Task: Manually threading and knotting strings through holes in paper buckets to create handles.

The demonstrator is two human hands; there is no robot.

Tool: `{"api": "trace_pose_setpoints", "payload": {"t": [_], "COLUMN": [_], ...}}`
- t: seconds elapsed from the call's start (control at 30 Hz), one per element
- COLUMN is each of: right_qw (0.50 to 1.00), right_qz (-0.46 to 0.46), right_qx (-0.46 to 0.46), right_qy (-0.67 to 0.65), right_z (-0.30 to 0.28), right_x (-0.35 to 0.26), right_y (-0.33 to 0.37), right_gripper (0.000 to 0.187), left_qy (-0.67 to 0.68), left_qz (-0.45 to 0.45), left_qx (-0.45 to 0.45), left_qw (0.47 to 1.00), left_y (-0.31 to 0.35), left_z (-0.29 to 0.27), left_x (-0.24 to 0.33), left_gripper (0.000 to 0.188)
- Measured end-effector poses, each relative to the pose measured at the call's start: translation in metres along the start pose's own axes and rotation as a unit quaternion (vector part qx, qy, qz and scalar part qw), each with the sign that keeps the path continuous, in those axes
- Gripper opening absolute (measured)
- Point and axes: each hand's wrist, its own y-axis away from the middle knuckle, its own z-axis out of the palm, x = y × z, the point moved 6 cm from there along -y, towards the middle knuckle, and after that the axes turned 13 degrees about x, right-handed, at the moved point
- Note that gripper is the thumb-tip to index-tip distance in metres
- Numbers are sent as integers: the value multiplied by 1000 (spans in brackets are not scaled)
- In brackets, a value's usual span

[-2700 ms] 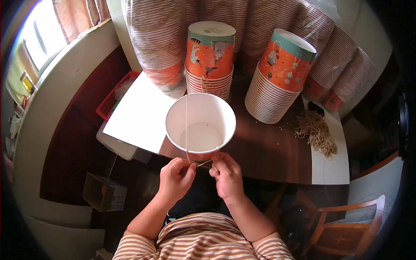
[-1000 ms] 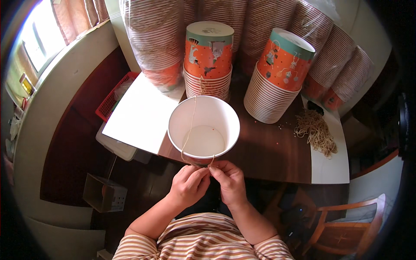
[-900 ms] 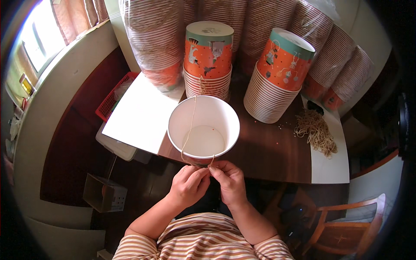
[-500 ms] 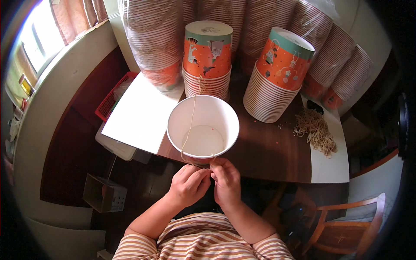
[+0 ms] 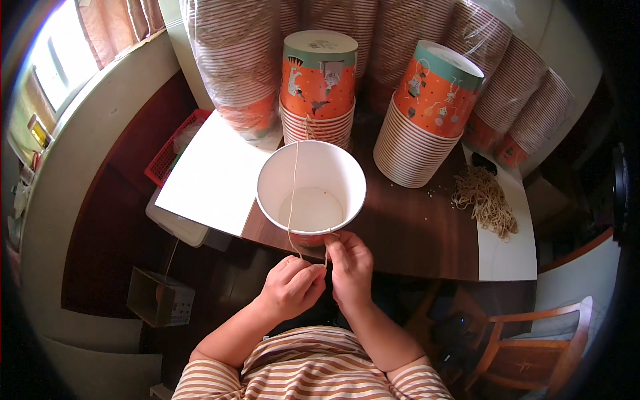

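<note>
A white-lined paper bucket (image 5: 311, 160) stands mouth up at the table's front edge, with a few tiny bits on its inner floor. Beige string (image 5: 294, 193) runs from its far rim across the mouth to the near side. My left hand (image 5: 292, 285) is closed in a pinch on the string, just below the near rim. Beside it my right hand (image 5: 351, 267) pinches the string's other part at the bucket's near wall, where a small knot or loop shows at the rim. The fingertips of both hands are close together, partly hiding the string ends.
Behind the bucket rise two stacks of orange and green buckets, a left stack (image 5: 320, 80) and a right stack (image 5: 430, 113). Plastic-wrapped stacks (image 5: 233, 60) line the back. A string bundle (image 5: 487, 200) lies on the right. A red basket (image 5: 167, 157) and a wooden chair (image 5: 533, 347) flank the table.
My left hand has drawn slightly down and away from the rim, and the string across the mouth is straighter. My right hand has shifted a little to the right. The bucket has barely moved.
</note>
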Motion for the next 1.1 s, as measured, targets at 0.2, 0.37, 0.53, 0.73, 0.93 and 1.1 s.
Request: {"api": "trace_pose_setpoints", "payload": {"t": [0.2, 0.37, 0.53, 0.73, 0.93, 1.1], "right_qw": [996, 991, 992, 995, 996, 975], "right_qz": [-46, -81, -72, -37, -12, -41], "right_qx": [-7, -5, -9, -44, -12, 9], "right_qy": [74, 104, 106, 84, 92, 219], "right_z": [-2, 0, 4, 2, -43, -62], "right_x": [4, 2, -1, 2, -3, -27], "right_y": [-7, -10, -9, -12, -35, -71], "right_gripper": [13, 17, 19, 17, 20, 30], "left_qy": [4, 6, 6, -1, -61, 18], "left_qz": [2, 1, -3, -27, -87, -406], "left_qx": [-4, 3, 7, 1, 115, 109], "left_qw": [1000, 1000, 1000, 1000, 988, 907], "left_y": [-2, -3, -1, 1, -12, -45], "left_z": [1, 0, -2, -5, -50, -56], "left_x": [0, 0, -2, -7, -27, -88], "left_gripper": [22, 21, 21, 22, 26, 46]}}
